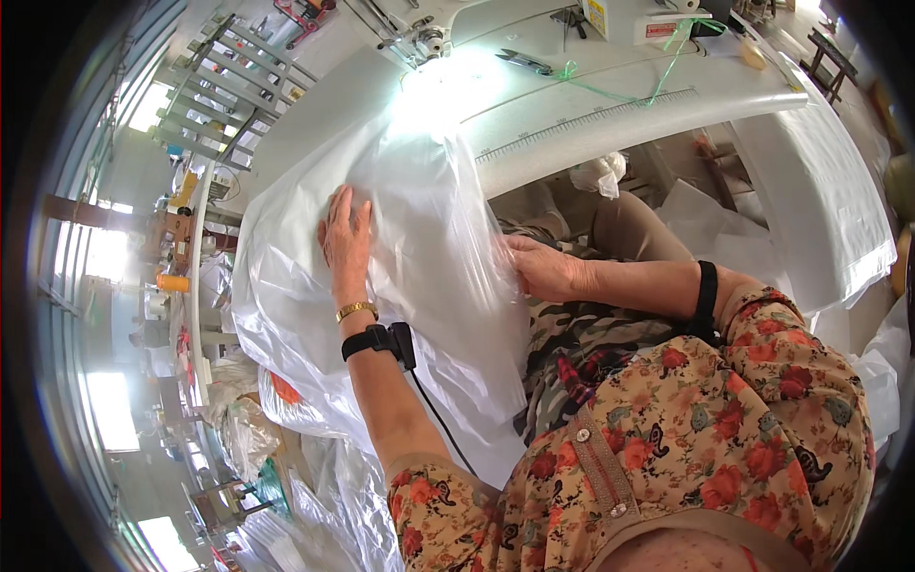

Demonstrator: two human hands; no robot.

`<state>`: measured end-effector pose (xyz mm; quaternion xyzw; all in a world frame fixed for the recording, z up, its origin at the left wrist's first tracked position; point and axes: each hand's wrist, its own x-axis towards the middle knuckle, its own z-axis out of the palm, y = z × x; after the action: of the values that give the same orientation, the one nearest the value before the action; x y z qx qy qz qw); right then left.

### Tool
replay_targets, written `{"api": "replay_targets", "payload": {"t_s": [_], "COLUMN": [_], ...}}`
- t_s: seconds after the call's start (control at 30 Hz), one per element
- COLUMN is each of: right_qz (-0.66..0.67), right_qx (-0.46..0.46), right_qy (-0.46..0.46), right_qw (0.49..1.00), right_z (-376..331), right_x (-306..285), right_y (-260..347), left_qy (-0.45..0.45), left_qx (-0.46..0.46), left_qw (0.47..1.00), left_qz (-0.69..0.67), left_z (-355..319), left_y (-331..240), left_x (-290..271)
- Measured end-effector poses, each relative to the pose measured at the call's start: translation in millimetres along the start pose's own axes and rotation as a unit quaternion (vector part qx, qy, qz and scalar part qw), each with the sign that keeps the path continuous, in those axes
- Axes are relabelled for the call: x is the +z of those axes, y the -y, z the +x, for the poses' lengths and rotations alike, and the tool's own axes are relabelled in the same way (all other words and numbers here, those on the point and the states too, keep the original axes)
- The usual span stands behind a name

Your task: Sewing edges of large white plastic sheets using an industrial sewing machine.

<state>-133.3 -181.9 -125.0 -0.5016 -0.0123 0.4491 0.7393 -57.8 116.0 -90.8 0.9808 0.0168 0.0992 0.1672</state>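
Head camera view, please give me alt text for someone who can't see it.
At a brightly lit sewing machine, a person's left hand rests on translucent white plastic sheeting while the right hand holds its right side.

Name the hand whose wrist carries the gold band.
The left hand, laid on the plastic sheet, wears the gold band; the right hand, at the sheet's edge, has a bare wrist.

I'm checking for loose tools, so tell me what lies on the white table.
Among other things, a small dark hand tool, green thread and part of the plastic sheeting, which the left hand touches. Whatever lies beneath the sheeting is covered.
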Motion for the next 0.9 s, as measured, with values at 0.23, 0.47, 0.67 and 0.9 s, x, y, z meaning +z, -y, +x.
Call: {"api": "replay_targets", "payload": {"t_s": [0.23,0.47,0.67,0.9], "right_qz": [-0.169,-0.446,-0.554,-0.309], "right_qx": [-0.016,-0.009,-0.144,-0.201], "right_qy": [0.066,0.230,0.057,-0.178], "right_qw": [0.983,0.865,0.818,0.912], "right_z": [-18.1,-48.4,-39.6,-47.5], "right_x": [-5.3,23.7,37.2,35.8], "right_y": [-15.3,25.2,20.9,29.4], "left_qy": [-0.004,-0.008,-0.009,-0.015], "left_qx": [0.011,0.016,0.007,0.002], "left_qw": [1.000,1.000,1.000,1.000], "left_qz": [0.004,-0.003,-0.003,-0.014], "left_z": [-1.1,1.6,4.1,2.5], "left_y": [-0.3,-0.2,-0.6,-7.7], "left_x": [2.7,9.8,12.6,14.0]}}
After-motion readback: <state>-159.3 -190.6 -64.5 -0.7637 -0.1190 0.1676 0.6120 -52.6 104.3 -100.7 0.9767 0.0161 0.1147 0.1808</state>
